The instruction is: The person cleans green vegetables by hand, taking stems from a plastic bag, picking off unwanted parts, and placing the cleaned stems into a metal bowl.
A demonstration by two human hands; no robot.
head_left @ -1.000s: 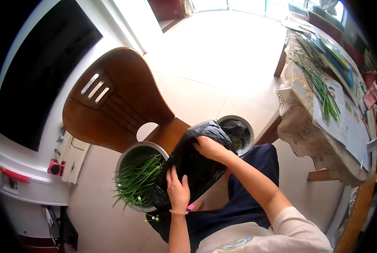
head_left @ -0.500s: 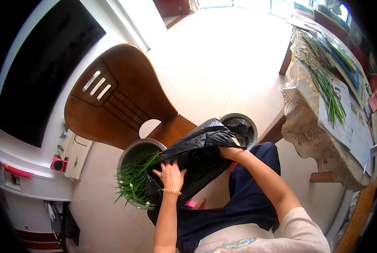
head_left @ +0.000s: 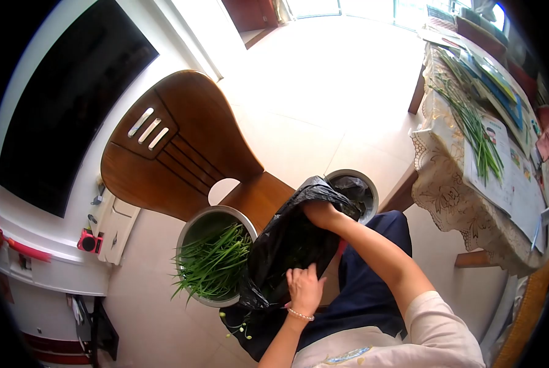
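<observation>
A black plastic bag (head_left: 274,245) lies across my lap with its mouth spread wide and dark greens dimly visible inside. My right hand (head_left: 319,213) reaches into its far end, fingers hidden by the plastic. At the near rim, my left hand (head_left: 305,289), with a beaded bracelet at the wrist, rests with its fingers apart over the opening. Left of the bag, a metal pot (head_left: 191,228) holds a heap of long green chives (head_left: 216,264), some hanging over its edge. Several chive buds (head_left: 240,328) show beside my leg.
A wooden chair (head_left: 182,141) stands beyond the pot. Behind the bag is a second metal container (head_left: 369,190) lined with black plastic. On the right, a table with a lace cloth (head_left: 443,178) bears newspaper (head_left: 501,168) and loose green stalks (head_left: 480,138).
My left hand has moved right and nearer, from beside the pot to the bag's near rim. My right hand has gone deeper into the bag. The bag has opened wider, uncovering the pot's chives.
</observation>
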